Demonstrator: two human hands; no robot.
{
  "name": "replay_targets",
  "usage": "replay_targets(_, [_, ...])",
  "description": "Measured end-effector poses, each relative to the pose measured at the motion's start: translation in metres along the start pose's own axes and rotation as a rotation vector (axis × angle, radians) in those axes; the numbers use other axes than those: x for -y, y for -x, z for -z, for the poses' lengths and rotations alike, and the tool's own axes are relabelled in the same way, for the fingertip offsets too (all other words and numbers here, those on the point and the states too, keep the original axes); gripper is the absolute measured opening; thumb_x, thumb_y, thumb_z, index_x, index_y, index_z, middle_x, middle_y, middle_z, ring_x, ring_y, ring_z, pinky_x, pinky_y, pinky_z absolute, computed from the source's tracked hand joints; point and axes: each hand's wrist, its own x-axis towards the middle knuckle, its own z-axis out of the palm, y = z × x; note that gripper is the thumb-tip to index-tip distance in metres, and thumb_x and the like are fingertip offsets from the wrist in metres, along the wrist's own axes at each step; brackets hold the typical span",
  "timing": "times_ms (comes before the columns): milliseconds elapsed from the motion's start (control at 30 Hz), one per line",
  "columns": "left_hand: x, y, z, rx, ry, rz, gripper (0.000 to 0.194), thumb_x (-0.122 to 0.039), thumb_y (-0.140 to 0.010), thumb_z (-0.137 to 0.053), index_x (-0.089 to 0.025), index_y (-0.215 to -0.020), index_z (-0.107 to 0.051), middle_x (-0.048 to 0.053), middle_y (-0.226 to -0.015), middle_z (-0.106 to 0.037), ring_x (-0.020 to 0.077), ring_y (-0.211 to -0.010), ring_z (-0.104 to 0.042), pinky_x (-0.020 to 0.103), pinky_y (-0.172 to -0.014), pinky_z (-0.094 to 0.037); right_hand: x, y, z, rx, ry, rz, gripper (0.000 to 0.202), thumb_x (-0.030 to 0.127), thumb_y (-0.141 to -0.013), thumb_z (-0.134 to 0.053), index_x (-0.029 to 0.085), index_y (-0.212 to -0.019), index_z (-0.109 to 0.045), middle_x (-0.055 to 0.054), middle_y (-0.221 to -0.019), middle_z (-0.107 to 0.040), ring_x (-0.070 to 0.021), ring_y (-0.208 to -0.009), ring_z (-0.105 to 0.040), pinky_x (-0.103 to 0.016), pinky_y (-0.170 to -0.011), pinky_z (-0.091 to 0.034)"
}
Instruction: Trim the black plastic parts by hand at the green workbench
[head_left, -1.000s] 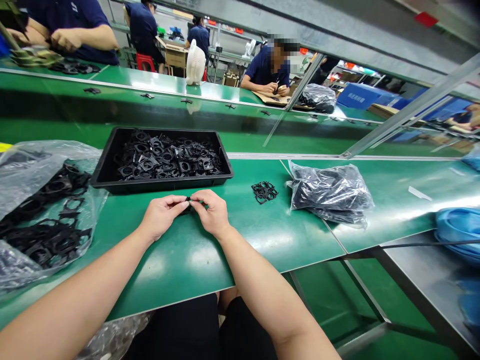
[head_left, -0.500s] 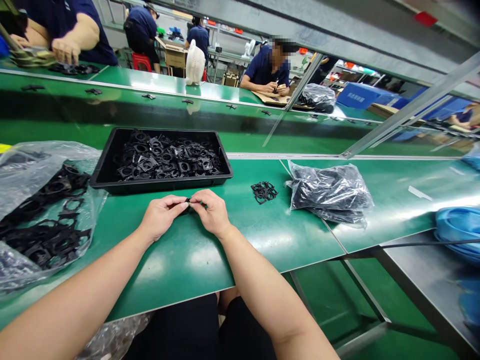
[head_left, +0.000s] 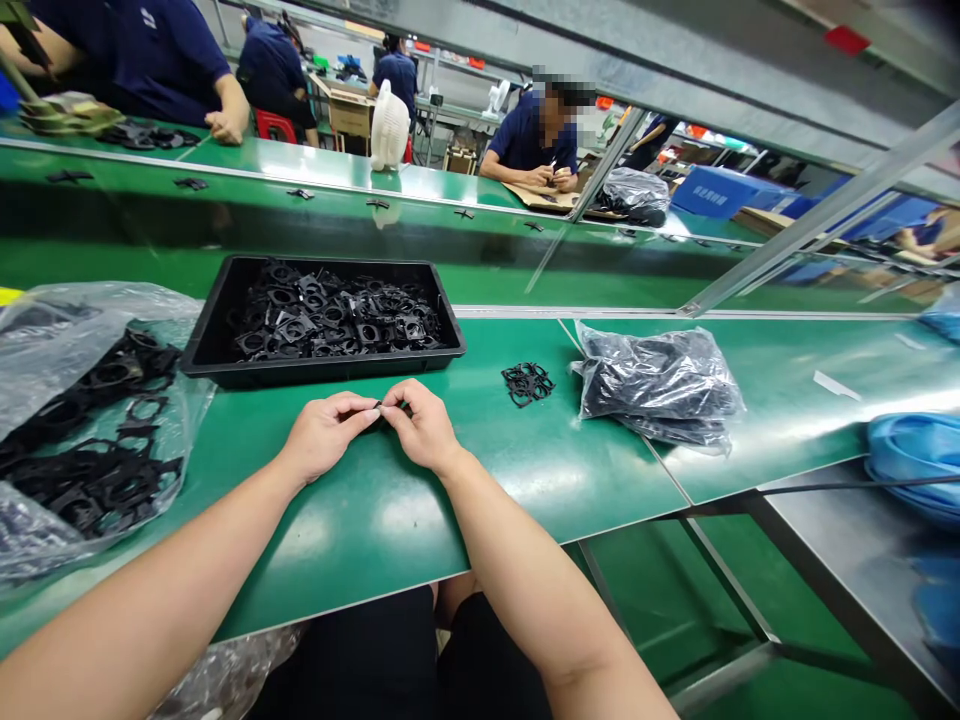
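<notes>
A small black part (head_left: 380, 406) was pinched between the thumbs and fingers of the left hand (head_left: 319, 437) and the right hand (head_left: 421, 425), both nearly closed, just on the near side of the black tray (head_left: 330, 373). Its shape was mostly hidden by the fingers. Both forearms were stretched toward the tray, angled inward, with the fingertips brought close together.

1. Green worktable (head_left: 495, 480) holds a black tray (head_left: 322, 374) of black parts (head_left: 337, 315).
2. Left: open plastic bag (head_left: 161, 300).
3. Right: black ring cluster (head_left: 528, 384), filled clear bags (head_left: 660, 375), white strip (head_left: 836, 386).
</notes>
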Motion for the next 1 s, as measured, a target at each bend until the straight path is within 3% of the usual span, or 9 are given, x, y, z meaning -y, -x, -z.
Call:
replay_targets(100, [-0.001,0.0,0.0,0.018,0.037,0.009,0.032,-0.045,-0.074,-0.065,-0.019,-0.09,-0.073,0.007,-0.093,-0.071,0.0214,-0.088,-0.064,0.036,-0.085,-0.048,-0.001,0.0,-0.005,-0.035,-0.187,-0.154,0.012,0.03,-0.079,-0.06,0.018,-0.083,-0.058,0.0,-0.076,-0.058,-0.0111,-0.068,-0.053,-0.024,-0.064,-0.047])
replay_targets(267, [-0.003,-0.001,-0.003,-0.087,0.194,0.143,0.043,-0.048,-0.063,-0.074,-0.016,-0.091,-0.072,0.008,-0.09,-0.073,0.0218,-0.083,-0.064,0.038,-0.081,-0.051,-0.006,-0.005,-0.008,-0.099,-0.452,-0.337,0.026,0.038,-0.08,-0.058,0.019,-0.097,-0.06,-0.001,-0.083,-0.06,-0.0099,-0.067,-0.053,-0.022,-0.058,-0.049])
replay_targets(367, [-0.001,-0.002,-0.004,-0.111,0.25,0.17,0.046,-0.049,-0.06,-0.075,-0.015,-0.091,-0.072,0.008,-0.089,-0.072,0.0205,-0.08,-0.064,0.038,-0.08,-0.052,-0.005,-0.006,-0.003,-0.142,-0.395,-0.25,0.022,0.035,-0.078,-0.062,0.019,-0.092,-0.064,-0.004,-0.089,-0.062,-0.0116,-0.073,-0.056,-0.023,-0.059,-0.049])
replay_targets(500, [0.0,-0.002,-0.004,-0.115,0.304,0.179,0.046,-0.048,-0.06,-0.076,-0.015,-0.091,-0.072,0.008,-0.09,-0.072,0.0192,-0.079,-0.064,0.038,-0.08,-0.052,-0.001,-0.003,0.001,-0.086,-0.194,0.013,0.009,0.027,-0.078,-0.065,0.021,-0.084,-0.068,-0.005,-0.091,-0.065,-0.0154,-0.086,-0.06,-0.027,-0.068,-0.051])
replay_targets(567, [-0.001,-0.002,-0.004,-0.109,0.31,0.185,0.046,-0.048,-0.059,-0.077,-0.015,-0.091,-0.072,0.008,-0.09,-0.072,0.0191,-0.077,-0.064,0.037,-0.078,-0.053,0.001,-0.002,0.001,-0.072,-0.129,0.071,0.007,0.025,-0.08,-0.063,0.022,-0.083,-0.069,-0.005,-0.088,-0.066,-0.0159,-0.087,-0.061,-0.029,-0.073,-0.051])
replay_targets(1000, [-0.004,-0.001,-0.004,-0.129,0.252,0.159,0.047,-0.051,-0.056,-0.078,-0.015,-0.086,-0.073,0.008,-0.083,-0.072,0.0197,-0.073,-0.064,0.036,-0.073,-0.054,0.004,-0.003,0.002,-0.081,-0.02,0.103,0.007,0.023,-0.082,-0.06,0.022,-0.076,-0.064,-0.003,-0.082,-0.066,-0.0147,-0.081,-0.061,-0.029,-0.079,-0.05])
